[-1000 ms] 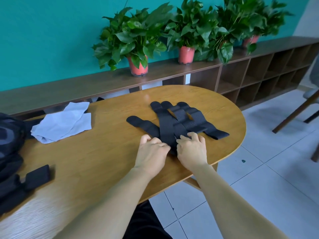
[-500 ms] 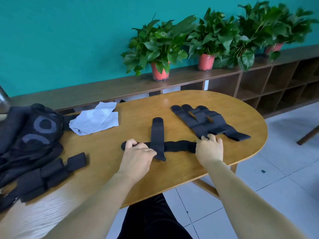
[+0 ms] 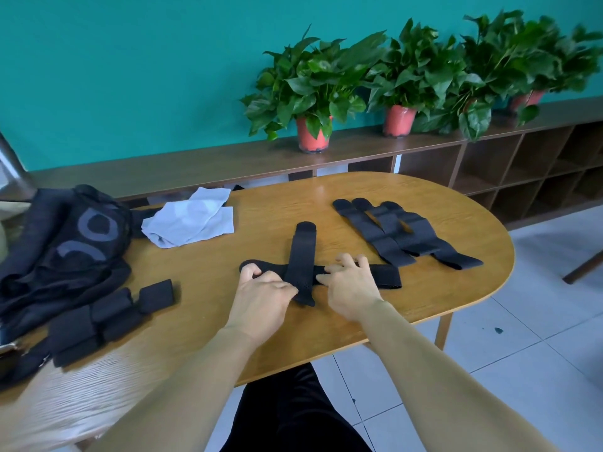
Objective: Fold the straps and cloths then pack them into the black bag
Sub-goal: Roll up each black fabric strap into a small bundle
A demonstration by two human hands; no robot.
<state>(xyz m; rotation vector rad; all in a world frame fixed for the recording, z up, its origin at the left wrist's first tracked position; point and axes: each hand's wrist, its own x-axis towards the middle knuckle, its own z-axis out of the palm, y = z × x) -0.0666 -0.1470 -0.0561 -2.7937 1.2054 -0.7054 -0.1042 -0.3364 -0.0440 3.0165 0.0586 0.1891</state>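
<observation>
In the head view, the left hand (image 3: pixel 264 291) is pinching the crossed straps (image 3: pixel 303 252) right of the black bag (image 3: pixel 65 243), while the right hand (image 3: pixel 352 285) is pressing them, fingers spread. Some folded straps (image 3: pixel 98 318) are lying against the bag. The pale cloth (image 3: pixel 192 220) beside it and the strap pile (image 3: pixel 391 236) farthest from it are waiting.

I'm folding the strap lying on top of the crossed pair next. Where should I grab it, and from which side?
The top strap is probably best pinched across its far rounded end, from above: that end lies flat and free on the table, while the left hand, gripping the lower strap, crowds its near end.
</observation>
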